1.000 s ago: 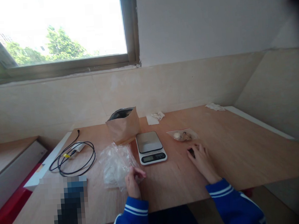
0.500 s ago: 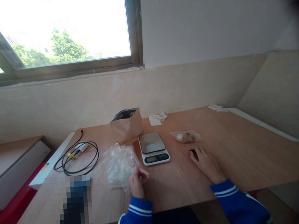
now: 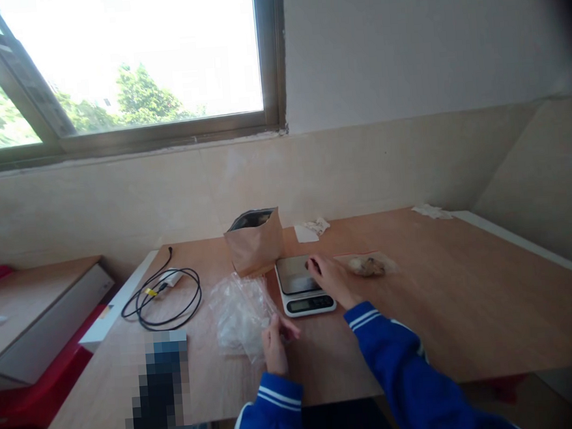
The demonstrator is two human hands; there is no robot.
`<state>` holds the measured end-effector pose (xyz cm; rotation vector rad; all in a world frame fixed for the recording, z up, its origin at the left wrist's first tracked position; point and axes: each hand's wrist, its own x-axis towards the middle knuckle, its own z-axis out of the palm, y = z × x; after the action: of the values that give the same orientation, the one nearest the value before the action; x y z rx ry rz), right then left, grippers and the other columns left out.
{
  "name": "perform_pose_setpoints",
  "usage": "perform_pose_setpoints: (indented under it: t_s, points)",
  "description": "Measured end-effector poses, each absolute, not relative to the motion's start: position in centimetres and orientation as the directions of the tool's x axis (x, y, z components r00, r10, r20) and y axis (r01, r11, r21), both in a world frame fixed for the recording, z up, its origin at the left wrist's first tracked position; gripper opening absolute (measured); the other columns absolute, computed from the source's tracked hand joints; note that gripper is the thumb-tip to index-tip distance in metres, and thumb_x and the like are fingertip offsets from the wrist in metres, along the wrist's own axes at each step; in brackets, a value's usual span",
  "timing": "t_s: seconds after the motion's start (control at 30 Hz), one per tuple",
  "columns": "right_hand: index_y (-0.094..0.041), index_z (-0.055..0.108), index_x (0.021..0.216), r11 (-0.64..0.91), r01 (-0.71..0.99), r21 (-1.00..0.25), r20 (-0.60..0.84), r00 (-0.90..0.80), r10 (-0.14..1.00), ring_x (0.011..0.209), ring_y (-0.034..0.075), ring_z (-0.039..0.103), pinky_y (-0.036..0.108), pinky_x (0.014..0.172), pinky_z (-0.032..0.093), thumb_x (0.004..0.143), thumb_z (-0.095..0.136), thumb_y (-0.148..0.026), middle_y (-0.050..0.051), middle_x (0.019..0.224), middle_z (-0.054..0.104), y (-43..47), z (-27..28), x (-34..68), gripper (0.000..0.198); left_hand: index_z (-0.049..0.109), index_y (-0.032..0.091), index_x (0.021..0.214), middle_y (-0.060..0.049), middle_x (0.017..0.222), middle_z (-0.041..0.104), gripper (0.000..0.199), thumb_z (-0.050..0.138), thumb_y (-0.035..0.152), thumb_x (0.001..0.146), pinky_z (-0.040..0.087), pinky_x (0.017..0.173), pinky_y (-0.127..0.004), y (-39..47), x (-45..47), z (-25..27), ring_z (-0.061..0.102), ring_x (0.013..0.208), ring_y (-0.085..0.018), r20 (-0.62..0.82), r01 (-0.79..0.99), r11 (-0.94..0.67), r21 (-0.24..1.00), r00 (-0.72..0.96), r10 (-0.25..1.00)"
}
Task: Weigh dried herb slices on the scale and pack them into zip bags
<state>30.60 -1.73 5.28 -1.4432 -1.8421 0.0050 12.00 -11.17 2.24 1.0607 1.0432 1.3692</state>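
Observation:
My right hand (image 3: 328, 278) reaches over the white digital kitchen scale (image 3: 310, 304), its fingers pinched at the right side of the metal weighing plate. A small dark thing, too small to name, shows at the fingertips. My left hand (image 3: 278, 342) rests on the table with fingers loosely apart, beside a pile of clear plastic bags (image 3: 239, 316); whether it touches them I cannot tell. A brown paper pouch (image 3: 256, 249) stands open behind the scale, its contents mostly hidden. To the right of the scale lies a clear bag (image 3: 368, 266) with pale and brown pieces inside.
A coiled black cable (image 3: 161, 301) with a white box-like piece (image 3: 173, 278) lies on the wooden table's left side. In front of it is a pixelated area. Crumpled white paper (image 3: 316, 226) and another white scrap (image 3: 431, 211) lie near the wall. A window is above.
My right hand has moved left from the table beside the clear bag to the scale's plate, carrying the small dark thing. My left hand stays put. The view has shifted slightly.

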Motion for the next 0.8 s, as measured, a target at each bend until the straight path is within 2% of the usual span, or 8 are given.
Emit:
perform_pose_setpoints:
  t_s: [0.17, 0.37, 0.5, 0.6, 0.67, 0.8]
  points:
    - [-0.018, 0.054, 0.118, 0.381, 0.819, -0.429, 0.579, -0.074, 0.812, 0.101, 0.02, 0.058, 0.041, 0.086, 0.05, 0.09, 0.054, -0.034, 0.008, 0.121, 0.055, -0.6, 5.2, 27.8, 0.032, 0.063, 0.015, 0.052, -0.004, 0.05, 0.057, 0.061, 0.038, 0.061, 0.084, 0.035, 0.055, -0.027, -11.2, 11.9, 2.3, 0.049, 0.051, -0.013, 0.039, -0.233, -0.049, 0.971, -0.047, 0.998]
    - [-0.024, 0.049, 0.129, 0.339, 0.847, -0.408, 0.58, -0.046, 0.813, 0.125, 0.027, 0.043, 0.048, 0.1, 0.038, 0.096, 0.033, -0.038, 0.013, 0.133, 0.048, -2.7, 1.5, 30.0, 0.039, 0.064, 0.015, 0.053, -0.005, 0.051, 0.058, 0.062, 0.035, 0.059, 0.086, 0.037, 0.056, -0.028, -11.5, 11.9, 2.4, 0.05, 0.052, -0.014, 0.082, -0.19, -0.086, 0.978, -0.032, 0.996]
    - [-0.021, 0.049, 0.128, 0.296, 0.844, -0.446, 0.62, 0.053, 0.783, 0.124, 0.026, 0.042, 0.048, 0.099, 0.037, 0.095, 0.03, -0.036, 0.014, 0.128, 0.049, -4.4, -0.8, 32.6, 0.04, 0.066, 0.015, 0.064, -0.005, 0.056, 0.059, 0.059, 0.035, 0.059, 0.086, 0.04, 0.057, -0.028, -12.1, 12.0, 2.6, 0.05, 0.055, -0.015, 0.168, -0.158, -0.188, 0.969, -0.133, 0.977]
    - [-0.021, 0.055, 0.118, 0.26, 0.822, -0.507, 0.653, 0.169, 0.738, 0.115, 0.025, 0.048, 0.048, 0.097, 0.038, 0.095, 0.03, -0.035, 0.012, 0.116, 0.054, -5.9, -1.4, 34.3, 0.037, 0.065, 0.017, 0.085, -0.004, 0.075, 0.062, 0.039, 0.046, 0.051, 0.085, 0.044, 0.067, -0.028, -12.2, 11.9, 3.8, 0.055, 0.068, -0.015, 0.246, -0.023, -0.265, 0.964, -0.303, 0.921]
    - [-0.021, 0.058, 0.112, 0.229, 0.805, -0.547, 0.659, 0.245, 0.711, 0.109, 0.025, 0.052, 0.047, 0.095, 0.039, 0.095, 0.03, -0.035, 0.011, 0.11, 0.057, -7.0, -1.6, 35.1, 0.036, 0.059, 0.019, 0.1, -0.006, 0.099, 0.061, 0.031, 0.055, 0.043, 0.082, 0.046, 0.074, -0.028, -11.5, 11.5, 5.0, 0.057, 0.081, -0.016, 0.288, 0.102, -0.27, 0.958, -0.405, 0.868]
    - [-0.02, 0.061, 0.103, 0.169, 0.768, -0.617, 0.63, 0.354, 0.691, 0.096, 0.024, 0.055, 0.045, 0.09, 0.04, 0.094, 0.031, -0.037, 0.01, 0.097, 0.06, -9.4, -1.7, 36.1, 0.036, 0.041, 0.019, 0.123, -0.012, 0.121, 0.048, 0.055, 0.062, 0.036, 0.075, 0.049, 0.081, -0.037, -7.4, 9.3, 7.5, 0.055, 0.096, -0.02, 0.359, 0.255, -0.26, 0.931, -0.53, 0.768]
